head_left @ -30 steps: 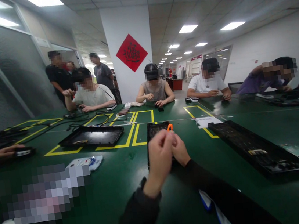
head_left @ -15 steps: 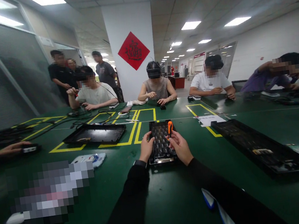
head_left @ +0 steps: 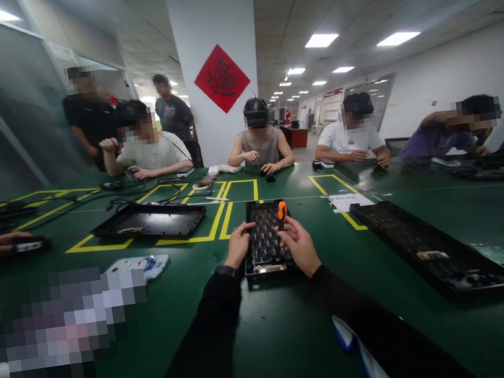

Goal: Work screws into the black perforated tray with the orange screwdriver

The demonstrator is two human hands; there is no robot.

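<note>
In front of me on the green table lies a black rectangular plastic casing [head_left: 266,243] with rows of small raised shapes inside. My left hand [head_left: 238,247] grips its left side, index finger reaching onto the rim. My right hand [head_left: 301,246] is closed around a screwdriver [head_left: 282,211] with an orange and black handle, held upright over the casing's right part. The tool's tip is too dark to make out. A pale strip [head_left: 272,268] shows at the casing's near end.
A shallow black tray [head_left: 163,224] lies ahead on the left, a long black housing [head_left: 409,242] with loose parts on the right. A printed packet [head_left: 154,265] sits at left, a blue-white item [head_left: 361,349] by my right forearm. Co-workers sit across; other people's hands show at both sides.
The view has tilted slightly, and the casing appears a little further left. My left index finger now stretches more over the rim. The right hand keeps its hold on the screwdriver.
</note>
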